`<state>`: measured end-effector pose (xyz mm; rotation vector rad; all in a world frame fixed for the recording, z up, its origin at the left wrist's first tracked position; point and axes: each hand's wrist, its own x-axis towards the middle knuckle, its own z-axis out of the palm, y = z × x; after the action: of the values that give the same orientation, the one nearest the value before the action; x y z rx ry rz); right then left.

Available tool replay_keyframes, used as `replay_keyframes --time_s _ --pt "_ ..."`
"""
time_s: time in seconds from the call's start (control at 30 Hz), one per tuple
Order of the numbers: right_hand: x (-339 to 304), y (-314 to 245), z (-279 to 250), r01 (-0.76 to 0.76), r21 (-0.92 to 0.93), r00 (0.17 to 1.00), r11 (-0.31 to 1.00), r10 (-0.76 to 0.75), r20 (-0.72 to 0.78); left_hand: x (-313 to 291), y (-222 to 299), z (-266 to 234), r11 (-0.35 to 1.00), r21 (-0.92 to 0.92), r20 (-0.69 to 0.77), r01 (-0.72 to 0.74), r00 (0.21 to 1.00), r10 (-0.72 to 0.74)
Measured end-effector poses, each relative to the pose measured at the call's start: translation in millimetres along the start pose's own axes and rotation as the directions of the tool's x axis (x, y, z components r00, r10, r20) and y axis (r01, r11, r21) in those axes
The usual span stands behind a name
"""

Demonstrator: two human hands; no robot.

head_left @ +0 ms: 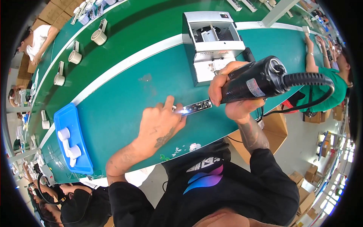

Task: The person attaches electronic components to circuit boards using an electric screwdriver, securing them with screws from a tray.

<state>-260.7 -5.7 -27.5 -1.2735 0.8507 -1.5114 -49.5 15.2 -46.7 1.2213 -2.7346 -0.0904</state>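
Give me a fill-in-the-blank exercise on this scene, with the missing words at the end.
1. The right hand grips a corded tool whose body is mostly ____ in colour.
2. The left hand is at the ____ end of the narrow circuit board, as seen in the picture.
3. The tray holding white pieces is ____ in colour.

Missing words: black; left; blue.

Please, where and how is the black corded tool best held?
Probably around the front half of the black tool, from the person's side, as the right hand does: its body is thick and rounded, and the cable leaves the rear end.
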Motion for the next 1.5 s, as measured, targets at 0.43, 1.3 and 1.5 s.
replay_keyframes --time_s 0.43,1.3,1.5 --pt "62.9 -24.3 -15.9 0.234 -0.296 0.963 0.926 -0.264 -0.064 3.9 2.4 -3.6 1.000 -0.006 0.034 -0.005 0.999 0.005" --pt "1.8 -6.3 -15.1 -0.004 0.130 0.998 0.991 0.011 -0.060 6.0 -0.7 -0.6 1.000 -0.023 0.028 -0.008 1.000 0.009" --pt "0.9 -6.7 -18.4 0.020 0.228 0.996 0.973 0.001 -0.090 7.0 -1.3 -3.1 0.999 -0.030 0.092 0.018 0.996 -0.015"
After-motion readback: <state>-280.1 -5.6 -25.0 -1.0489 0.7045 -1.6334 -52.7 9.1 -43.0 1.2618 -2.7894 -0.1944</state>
